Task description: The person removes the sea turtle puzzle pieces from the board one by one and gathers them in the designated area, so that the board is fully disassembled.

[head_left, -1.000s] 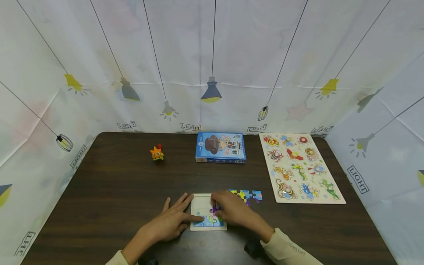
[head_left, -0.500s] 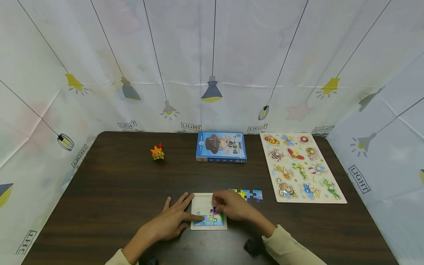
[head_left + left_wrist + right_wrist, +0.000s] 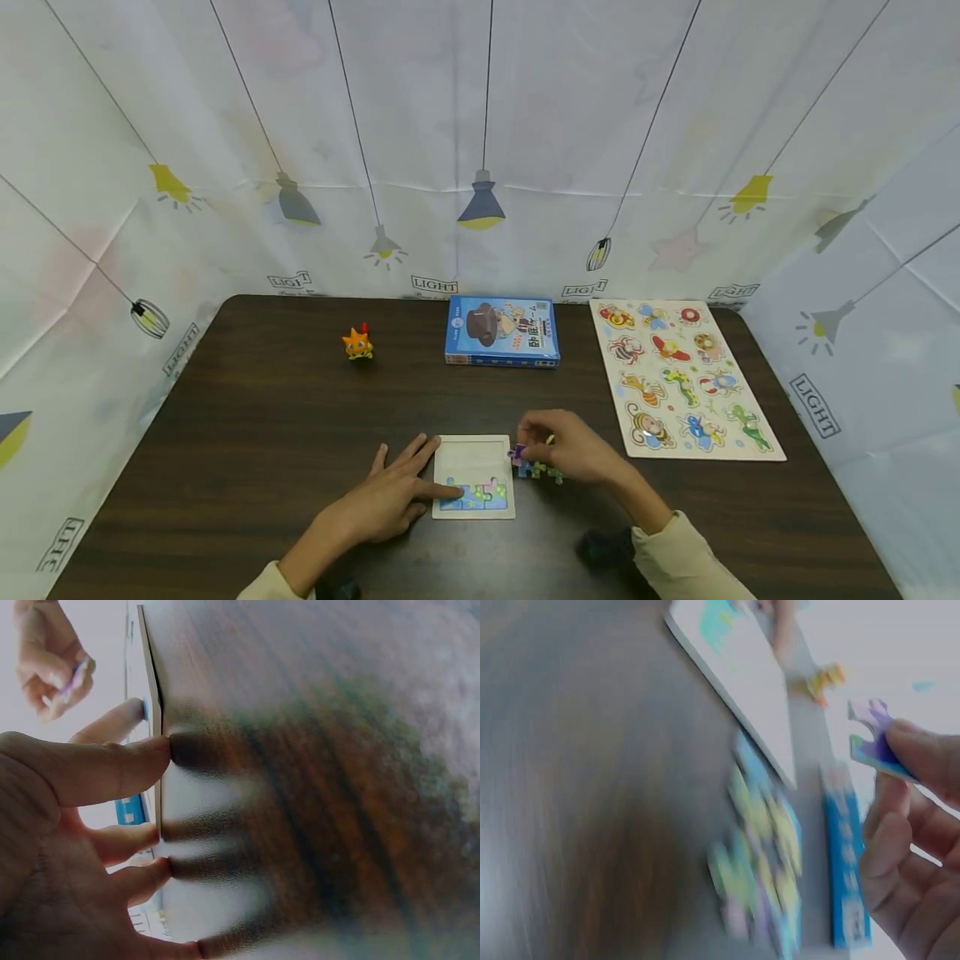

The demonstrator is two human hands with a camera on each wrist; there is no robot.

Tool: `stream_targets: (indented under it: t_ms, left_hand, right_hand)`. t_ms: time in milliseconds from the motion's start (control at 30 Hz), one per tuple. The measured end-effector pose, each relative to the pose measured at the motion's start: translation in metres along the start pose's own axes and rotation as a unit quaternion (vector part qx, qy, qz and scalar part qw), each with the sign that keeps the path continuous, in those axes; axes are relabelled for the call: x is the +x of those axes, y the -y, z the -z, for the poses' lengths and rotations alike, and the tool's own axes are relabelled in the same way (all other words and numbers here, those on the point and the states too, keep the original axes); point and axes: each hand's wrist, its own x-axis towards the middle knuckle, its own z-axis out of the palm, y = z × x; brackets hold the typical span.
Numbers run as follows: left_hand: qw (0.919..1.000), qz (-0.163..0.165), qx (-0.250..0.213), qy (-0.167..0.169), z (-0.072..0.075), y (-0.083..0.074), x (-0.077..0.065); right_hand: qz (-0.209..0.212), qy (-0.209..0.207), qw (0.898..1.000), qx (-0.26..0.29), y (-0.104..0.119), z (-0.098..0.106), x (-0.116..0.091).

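A small white-framed puzzle tray (image 3: 472,457) lies on the dark table, with several joined blue and green pieces (image 3: 472,497) along its near edge. My left hand (image 3: 390,502) spreads over the tray's left side; its index finger rests on those pieces, and the thumb touches the tray's edge in the left wrist view. My right hand (image 3: 573,447) pinches a purple puzzle piece (image 3: 877,739) between thumb and index finger, just right of the tray. Beneath that hand lie loose puzzle pieces (image 3: 765,862), blurred in the right wrist view and partly hidden in the head view.
At the back stands a blue game box (image 3: 502,332). To its right lies a large animal puzzle board (image 3: 684,379). A small orange toy figure (image 3: 358,343) is at the back left. A printed light-pattern curtain (image 3: 420,125) surrounds the table.
My right hand has lifted the purple piece off the tray and moved right, over the loose pieces. My left hand stays in place on the tray.
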Motion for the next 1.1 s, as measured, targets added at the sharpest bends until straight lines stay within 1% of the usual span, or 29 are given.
stream_targets:
  t_ms: [167, 233, 300, 400, 467, 533, 600, 667, 700, 867, 1100]
  left_hand:
    - [1.0000, 0.001, -0.003, -0.004, 0.002, -0.002, -0.001]
    - [1.0000, -0.002, -0.005, -0.003, 0.003, -0.002, -0.001]
    - [1.0000, -0.003, -0.006, -0.004, 0.002, -0.002, -0.001]
    - [1.0000, -0.003, -0.006, -0.005, 0.002, 0.000, -0.001]
    - [1.0000, -0.004, -0.007, -0.005, 0.001, 0.000, -0.001]
    - [0.9999, -0.005, -0.008, -0.005, 0.001, 0.000, -0.001]
    - [0.9999, -0.006, -0.010, -0.005, 0.001, 0.000, 0.000]
    - [0.9999, -0.007, -0.011, -0.004, 0.001, -0.001, 0.000]
    - [0.9999, -0.007, -0.010, -0.004, 0.001, -0.001, 0.000]
    - [0.9999, -0.006, -0.012, -0.002, 0.001, -0.001, 0.000]
    - [0.9999, -0.007, -0.010, -0.003, 0.002, -0.001, 0.000]
  right_hand:
    - [-0.023, -0.016, 0.999, -0.027, -0.021, 0.036, -0.026]
    - [-0.029, -0.021, 0.998, -0.043, -0.032, 0.044, -0.036]
    - [-0.029, -0.020, 0.998, -0.055, -0.041, 0.047, -0.043]
    - [-0.022, -0.017, 0.997, -0.069, -0.050, 0.044, -0.050]
    - [-0.016, -0.027, 0.995, -0.094, -0.053, 0.040, -0.051]
    - [-0.012, -0.047, 0.990, -0.132, -0.054, 0.035, -0.052]
    - [-0.014, -0.070, 0.982, -0.177, -0.052, 0.030, -0.052]
    - [-0.020, -0.083, 0.974, -0.212, -0.049, 0.026, -0.053]
    - [-0.025, -0.084, 0.971, -0.221, -0.047, 0.024, -0.052]
    - [-0.055, -0.080, 0.966, -0.238, -0.042, 0.019, -0.052]
    - [-0.065, -0.090, 0.957, -0.269, -0.040, 0.016, -0.053]
